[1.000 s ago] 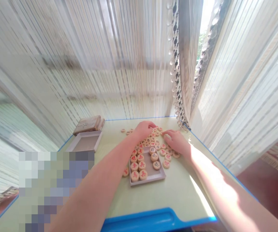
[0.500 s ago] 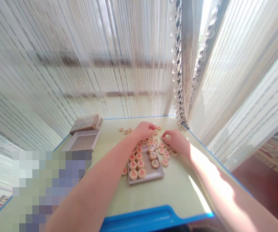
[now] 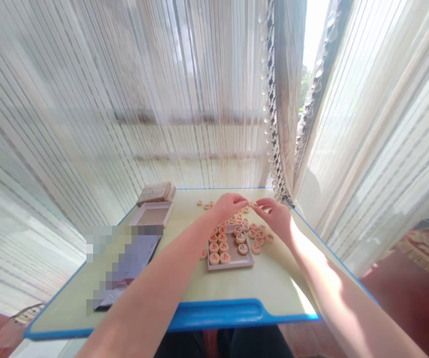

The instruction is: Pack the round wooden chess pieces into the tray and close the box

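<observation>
The person's left hand and right hand meet above the far part of the pale green surface, and a small round piece shows between their fingertips. Both hands have the fingers bent toward this piece; because it is small and the view is not sharp, one cannot tell which hand grasps it, or if both do.

Nearer to the person lies a shallow white box. Inside it, red-marked pieces stand in two columns along the left side, and three black-marked pieces stand along the right side. Loose pieces lie at the right of the box, and others are beyond it, partly under the hands. A second shallow box is at the far left, just before a stack of flat packages.
</observation>
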